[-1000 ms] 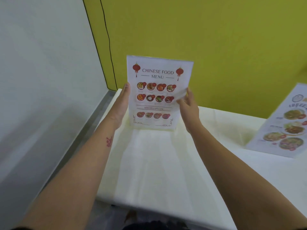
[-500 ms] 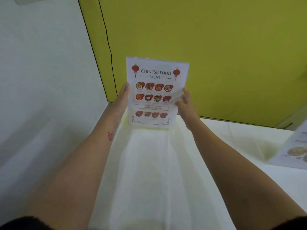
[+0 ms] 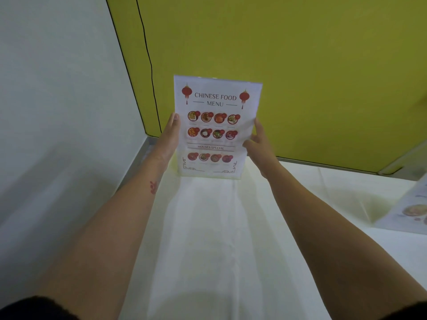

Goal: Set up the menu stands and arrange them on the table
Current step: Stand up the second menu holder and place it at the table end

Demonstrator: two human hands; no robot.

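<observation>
A clear menu stand (image 3: 216,125) with a white sheet reading "Chinese Food Menu" stands upright at the far end of the table (image 3: 208,239), which is covered with a white cloth. My left hand (image 3: 169,137) lies flat along the stand's left edge. My right hand (image 3: 258,144) grips its right edge with the fingers curled around it. The stand's bottom edge is at the cloth; I cannot tell whether it rests on it. A second menu stand (image 3: 413,211) shows partly at the right edge.
A yellow-green wall (image 3: 300,65) rises directly behind the table. A white wall (image 3: 57,100) runs along the left side, with a narrow gap and a metal strip beside the table's edge.
The view has shifted left and forward, so the second menu has slid toward the right edge. Both hands keep the same hold on the Chinese menu stand near the table's far end.
</observation>
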